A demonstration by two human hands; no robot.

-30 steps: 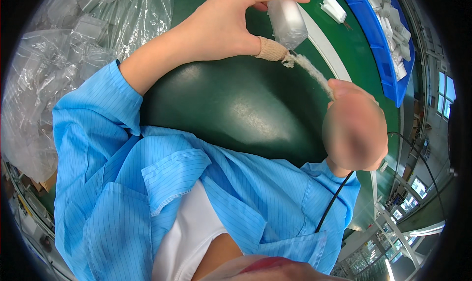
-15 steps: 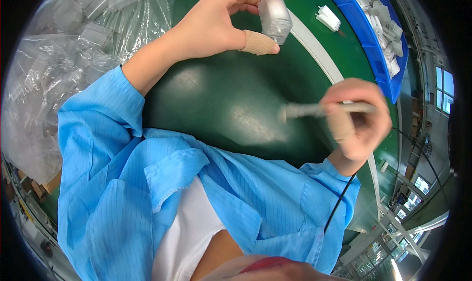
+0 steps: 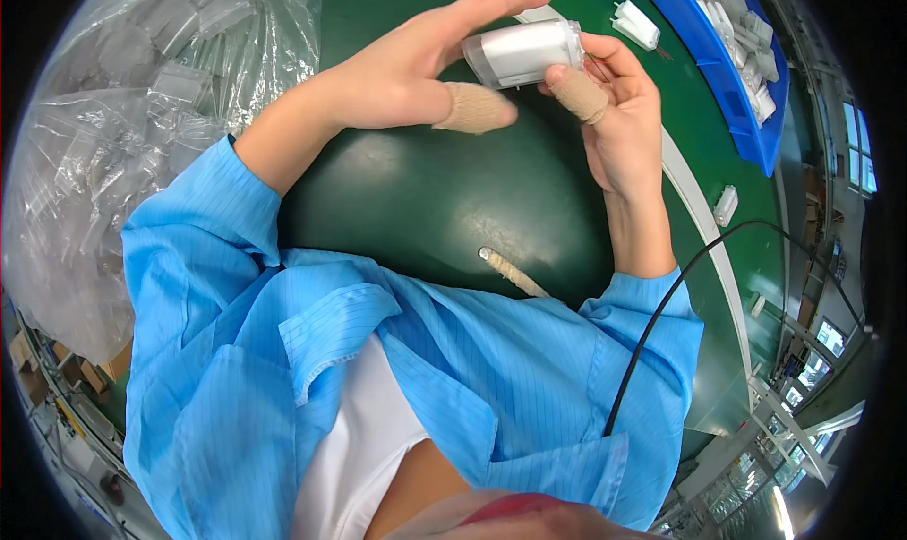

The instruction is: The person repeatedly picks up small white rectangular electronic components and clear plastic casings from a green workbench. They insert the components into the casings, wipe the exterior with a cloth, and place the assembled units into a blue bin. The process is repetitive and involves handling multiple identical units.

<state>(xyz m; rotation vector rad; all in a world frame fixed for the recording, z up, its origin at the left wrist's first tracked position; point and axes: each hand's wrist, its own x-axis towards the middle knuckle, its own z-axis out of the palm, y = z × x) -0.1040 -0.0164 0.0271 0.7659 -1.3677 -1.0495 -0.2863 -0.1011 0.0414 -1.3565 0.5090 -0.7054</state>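
Note:
My right hand [image 3: 614, 101] grips the wired end of a white block in a clear plastic casing [image 3: 524, 52], thumb on the near side. Thin reddish wires show beside its fingers. My left hand [image 3: 430, 72] is open at the casing's other end, fingers and thumb spread apart; whether it touches the casing is hard to tell. Both thumbs wear beige finger wraps. On the green table in front of my body lies a tape-wrapped stick [image 3: 513, 273], its near end running up to my shirt.
A clear plastic bag [image 3: 142, 115] of transparent casings fills the left side. At the far right stands a blue bin [image 3: 723, 91] of white parts. One wired white block [image 3: 636, 25] and a smaller one [image 3: 726, 205] lie beyond a pale strip [image 3: 694, 190]. A black cable [image 3: 652, 318] arcs past my right arm.
The stick has left my right hand and now lies on the table. My right hand has moved up and taken hold of the casing, which has turned sideways; my left hand has opened from it.

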